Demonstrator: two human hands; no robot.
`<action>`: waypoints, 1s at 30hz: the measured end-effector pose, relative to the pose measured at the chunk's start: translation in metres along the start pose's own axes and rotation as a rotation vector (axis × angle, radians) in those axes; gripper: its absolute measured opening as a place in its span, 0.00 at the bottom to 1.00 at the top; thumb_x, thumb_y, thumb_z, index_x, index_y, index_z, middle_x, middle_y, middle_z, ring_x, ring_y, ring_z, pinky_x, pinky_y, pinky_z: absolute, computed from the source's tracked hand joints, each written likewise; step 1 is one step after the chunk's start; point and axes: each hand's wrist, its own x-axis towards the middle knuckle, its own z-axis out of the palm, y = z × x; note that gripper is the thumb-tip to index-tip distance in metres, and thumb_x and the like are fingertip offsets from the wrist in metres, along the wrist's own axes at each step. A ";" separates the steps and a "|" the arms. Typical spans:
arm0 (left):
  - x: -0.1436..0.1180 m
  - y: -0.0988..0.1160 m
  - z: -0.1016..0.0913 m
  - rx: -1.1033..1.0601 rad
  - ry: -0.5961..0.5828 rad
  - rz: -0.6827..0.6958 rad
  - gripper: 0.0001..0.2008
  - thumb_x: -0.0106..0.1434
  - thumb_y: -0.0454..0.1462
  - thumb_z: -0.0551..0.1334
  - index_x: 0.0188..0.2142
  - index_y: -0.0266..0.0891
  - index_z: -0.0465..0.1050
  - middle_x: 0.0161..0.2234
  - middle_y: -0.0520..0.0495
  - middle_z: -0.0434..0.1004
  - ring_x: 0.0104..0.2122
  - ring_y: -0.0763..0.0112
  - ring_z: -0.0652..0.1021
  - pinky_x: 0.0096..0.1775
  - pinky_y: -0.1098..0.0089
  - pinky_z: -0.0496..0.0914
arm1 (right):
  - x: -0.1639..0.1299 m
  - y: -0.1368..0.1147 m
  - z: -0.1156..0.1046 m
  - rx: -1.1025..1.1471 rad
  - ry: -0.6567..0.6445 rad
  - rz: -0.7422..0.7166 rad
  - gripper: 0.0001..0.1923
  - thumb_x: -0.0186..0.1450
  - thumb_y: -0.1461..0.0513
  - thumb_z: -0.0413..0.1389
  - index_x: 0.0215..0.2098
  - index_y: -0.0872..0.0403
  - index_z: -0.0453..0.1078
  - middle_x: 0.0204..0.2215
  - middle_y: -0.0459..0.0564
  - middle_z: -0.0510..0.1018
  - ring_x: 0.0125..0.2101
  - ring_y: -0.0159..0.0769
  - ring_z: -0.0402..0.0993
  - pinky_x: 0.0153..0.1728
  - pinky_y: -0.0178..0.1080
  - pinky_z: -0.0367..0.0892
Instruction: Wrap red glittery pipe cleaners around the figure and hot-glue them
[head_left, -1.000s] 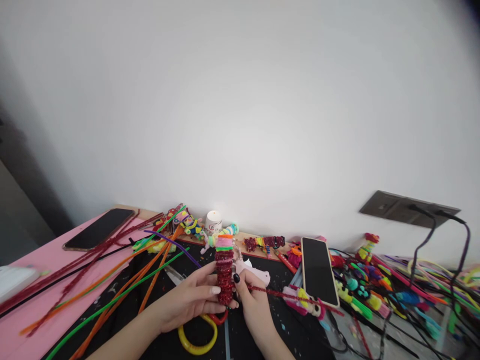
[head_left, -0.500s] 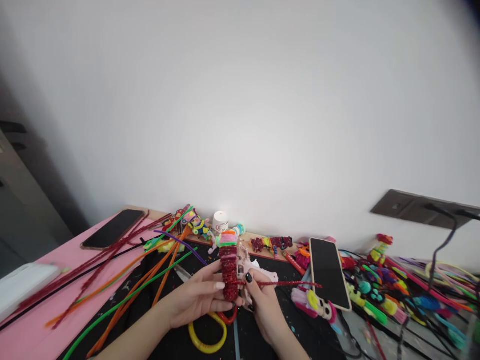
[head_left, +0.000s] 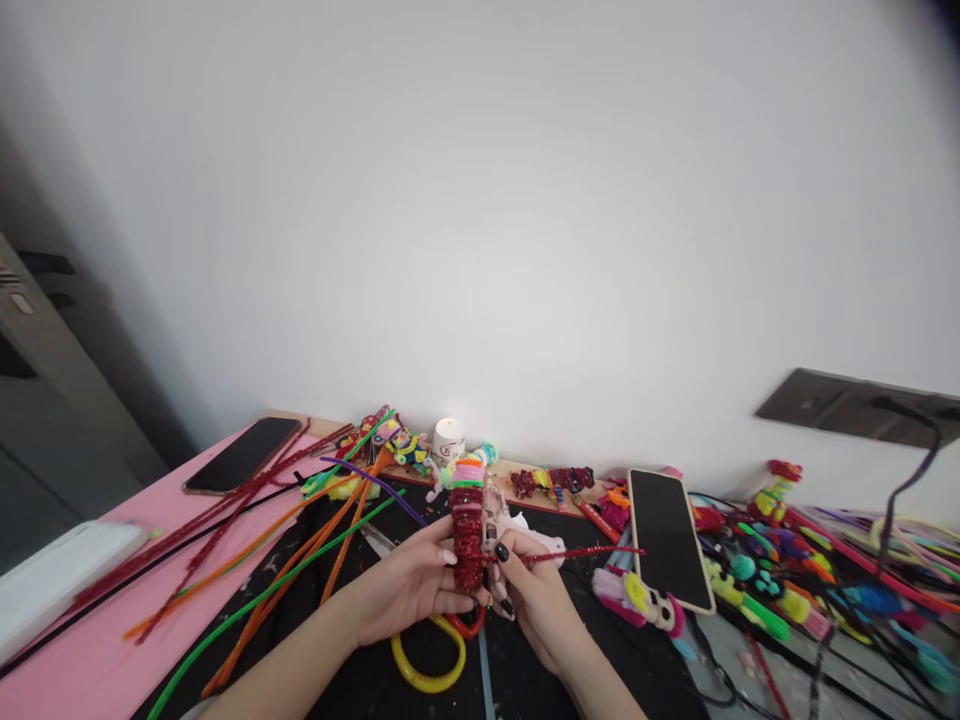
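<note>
Left hand [head_left: 409, 580] grips a red tinsel-wrapped bundle [head_left: 469, 540] above the black mat [head_left: 525, 690]; right hand [head_left: 538, 595] pinches a red tinsel stem [head_left: 600, 551] running from it. Around them, left to right: grey panel [head_left: 75, 480], pink sheet [head_left: 82, 665], wood-edged table [head_left: 326, 421], white wall [head_left: 480, 230], dark socket plate [head_left: 832, 402] with plugged cable [head_left: 911, 477]

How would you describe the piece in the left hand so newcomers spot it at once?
Below the pale wall, over a black surface, the left hand holds an upright, sparkly dark-red piece. Unlike the red-and-yellow piece lying near the wall, it has orange, pink and green bands on top.
</note>
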 end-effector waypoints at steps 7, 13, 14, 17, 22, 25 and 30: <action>0.002 -0.001 -0.001 0.023 0.020 0.032 0.18 0.59 0.31 0.56 0.50 0.40 0.67 0.39 0.41 0.79 0.35 0.64 0.80 0.36 0.70 0.71 | -0.002 -0.003 0.001 -0.012 -0.011 0.021 0.17 0.57 0.51 0.61 0.25 0.54 0.61 0.16 0.38 0.62 0.16 0.24 0.55 0.17 0.29 0.52; 0.002 -0.002 -0.002 0.065 0.016 0.051 0.18 0.58 0.31 0.56 0.49 0.37 0.69 0.37 0.40 0.79 0.34 0.62 0.81 0.34 0.69 0.72 | -0.002 -0.001 -0.001 -0.087 0.026 0.022 0.16 0.57 0.51 0.60 0.25 0.54 0.62 0.16 0.39 0.63 0.17 0.26 0.57 0.17 0.29 0.52; 0.002 -0.002 -0.002 0.077 0.023 0.041 0.18 0.58 0.31 0.56 0.48 0.37 0.69 0.38 0.39 0.79 0.34 0.62 0.81 0.33 0.70 0.71 | -0.002 0.000 -0.002 -0.106 0.038 0.016 0.16 0.57 0.51 0.60 0.25 0.54 0.63 0.16 0.39 0.63 0.17 0.26 0.57 0.17 0.29 0.52; 0.002 -0.002 0.000 0.099 0.080 0.039 0.18 0.57 0.31 0.56 0.48 0.36 0.69 0.38 0.39 0.79 0.36 0.59 0.81 0.33 0.70 0.71 | -0.001 0.001 -0.003 -0.150 0.068 -0.011 0.16 0.57 0.52 0.60 0.25 0.54 0.63 0.16 0.39 0.64 0.17 0.26 0.56 0.17 0.29 0.53; 0.003 -0.002 0.003 0.135 0.156 0.039 0.22 0.57 0.31 0.57 0.53 0.37 0.65 0.40 0.38 0.79 0.37 0.59 0.81 0.31 0.71 0.71 | 0.000 0.001 -0.003 -0.195 0.090 -0.060 0.15 0.58 0.53 0.60 0.24 0.54 0.64 0.16 0.39 0.64 0.16 0.25 0.53 0.17 0.30 0.52; 0.004 -0.002 0.003 0.158 0.195 0.037 0.25 0.59 0.32 0.57 0.56 0.40 0.61 0.44 0.38 0.77 0.35 0.61 0.81 0.29 0.71 0.71 | 0.000 0.000 -0.003 -0.230 0.118 -0.082 0.15 0.58 0.53 0.59 0.24 0.54 0.63 0.14 0.38 0.62 0.14 0.25 0.52 0.15 0.30 0.50; 0.005 -0.002 0.000 0.173 0.202 0.064 0.26 0.58 0.34 0.60 0.56 0.45 0.61 0.48 0.40 0.75 0.34 0.62 0.81 0.28 0.72 0.71 | -0.001 0.000 -0.004 -0.345 0.121 -0.144 0.14 0.60 0.54 0.57 0.24 0.53 0.63 0.13 0.37 0.60 0.14 0.25 0.52 0.15 0.31 0.49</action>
